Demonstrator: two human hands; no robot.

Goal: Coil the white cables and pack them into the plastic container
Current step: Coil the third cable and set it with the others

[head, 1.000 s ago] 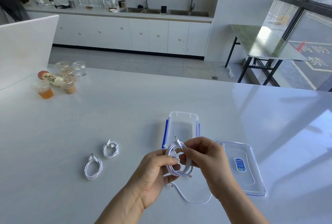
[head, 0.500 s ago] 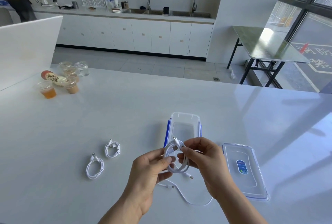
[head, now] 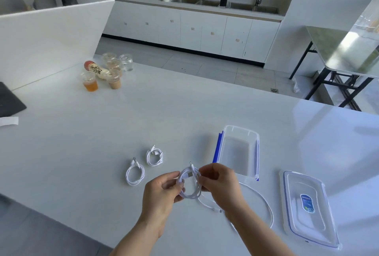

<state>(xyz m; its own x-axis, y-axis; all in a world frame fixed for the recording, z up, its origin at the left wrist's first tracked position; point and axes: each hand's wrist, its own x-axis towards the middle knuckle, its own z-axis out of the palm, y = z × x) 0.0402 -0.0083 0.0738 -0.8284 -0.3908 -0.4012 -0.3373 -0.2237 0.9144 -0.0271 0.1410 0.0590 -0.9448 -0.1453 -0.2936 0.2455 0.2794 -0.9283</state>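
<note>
Two grips clamp the half-wound white cable (head: 189, 185): left grip (head: 162, 192) steadies the loops so right grip (head: 219, 184) can lay on slack trailing behind it. Just beyond, the plastic container (head: 235, 153) sits open for packing.

Left hand (head: 162, 192) and right hand (head: 220, 182) pinching coiled white cable (head: 189, 184), open plastic container (head: 238, 151) beyond

Container (head: 235, 153) sits on the table (head: 184, 112). Lid (head: 307, 225) is to its right and nearer, far coiled cable (head: 154, 156) and near coiled cable (head: 135, 174) to its left, half-coiled cable (head: 190, 194) just in front-left, drink cups (head: 113, 80) way back-left.
</note>
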